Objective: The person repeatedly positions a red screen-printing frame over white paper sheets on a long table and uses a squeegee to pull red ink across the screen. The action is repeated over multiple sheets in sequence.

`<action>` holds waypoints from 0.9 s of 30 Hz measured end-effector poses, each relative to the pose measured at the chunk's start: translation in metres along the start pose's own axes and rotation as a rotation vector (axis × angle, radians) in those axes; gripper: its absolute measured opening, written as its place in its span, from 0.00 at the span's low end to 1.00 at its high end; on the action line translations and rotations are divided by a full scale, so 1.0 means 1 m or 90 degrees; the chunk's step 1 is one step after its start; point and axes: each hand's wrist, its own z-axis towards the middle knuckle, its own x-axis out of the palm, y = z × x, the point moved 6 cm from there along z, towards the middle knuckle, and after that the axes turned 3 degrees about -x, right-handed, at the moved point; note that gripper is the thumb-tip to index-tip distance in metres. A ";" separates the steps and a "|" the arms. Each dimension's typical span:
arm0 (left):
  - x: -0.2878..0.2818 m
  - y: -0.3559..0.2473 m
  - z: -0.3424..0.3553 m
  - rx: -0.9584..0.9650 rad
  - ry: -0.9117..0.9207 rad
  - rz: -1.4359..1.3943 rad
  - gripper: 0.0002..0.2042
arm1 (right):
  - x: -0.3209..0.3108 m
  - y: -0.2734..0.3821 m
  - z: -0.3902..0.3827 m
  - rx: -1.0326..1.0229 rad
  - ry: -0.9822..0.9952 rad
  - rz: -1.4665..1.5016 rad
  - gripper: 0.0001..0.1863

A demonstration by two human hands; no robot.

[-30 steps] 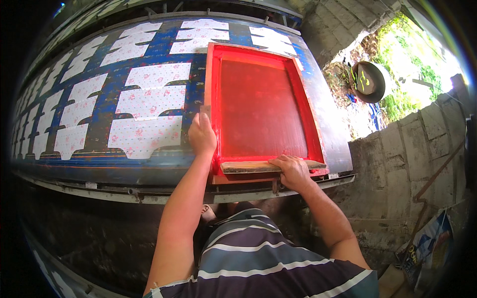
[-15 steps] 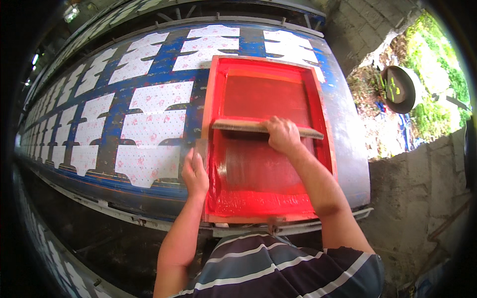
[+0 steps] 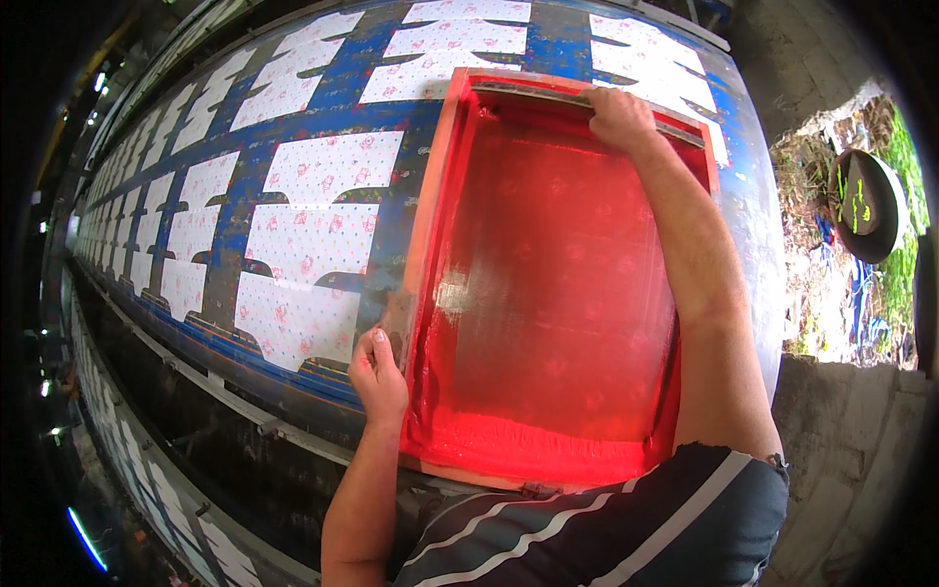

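A wooden-framed printing screen (image 3: 436,201) with red ink inside lies on the long table. My right hand (image 3: 623,119) grips a squeegee (image 3: 536,94) at the screen's far end, the arm stretched over the mesh. The squeegee spans most of the frame's width, close against the far rail. Thick red ink (image 3: 528,437) pools along the near end. At the frame's left side, my left hand (image 3: 378,377) has its fingers curled on a small wooden piece attached to the rail. Faint printed shapes show through the red mesh.
White cut pieces with small pink flowers (image 3: 311,235) lie in rows on the blue-stained table (image 3: 391,230), left of and beyond the screen. A metal rail (image 3: 293,430) runs along the near edge. To the right, a round pan-like object (image 3: 885,210) hangs by an opening onto greenery.
My right hand has pushed the squeegee from mid-screen to the far end. My left hand stays at the frame's left side. The whole view has shifted and tilted somewhat.
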 end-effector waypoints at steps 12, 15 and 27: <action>0.008 -0.007 0.010 0.036 -0.014 0.044 0.20 | -0.019 0.033 -0.086 -0.103 0.098 0.056 0.20; 0.009 -0.004 0.014 0.061 0.035 0.027 0.23 | -0.023 0.071 -0.157 -0.132 0.087 0.035 0.16; 0.003 -0.006 0.018 0.030 0.041 0.130 0.31 | -0.071 0.230 -0.452 -0.098 0.102 0.110 0.21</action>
